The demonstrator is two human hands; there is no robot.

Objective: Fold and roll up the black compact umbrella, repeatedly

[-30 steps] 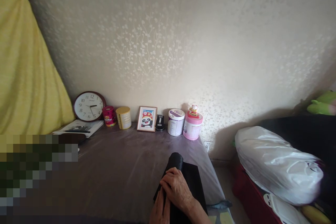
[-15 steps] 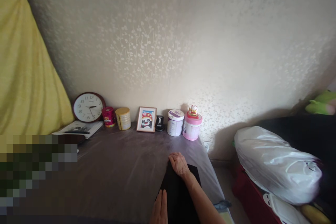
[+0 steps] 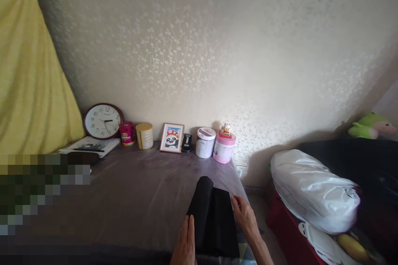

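Observation:
A folded black cloth (image 3: 224,219) lies on the grey table cover near its right edge. Its left part bulges up in a rounded fold, while the right part is flat. My left hand (image 3: 184,240) rests along the cloth's left side, fingers straight and held together. At the right edge of the cloth, my right hand (image 3: 244,215) has its fingers curled in a pinch on the border. The fingertips of that hand are partly hidden.
Along the wall stand a clock (image 3: 103,121), a magenta can (image 3: 127,133), a yellow-lidded can (image 3: 144,136), a panda picture frame (image 3: 171,137) and two tubs (image 3: 205,144). Right of the table are a white plastic bag (image 3: 314,190) and a red box (image 3: 281,223).
My right hand has come off the top of the cloth and moved right to its edge. The cloth's left part now bulges up. My left hand stays at the left side.

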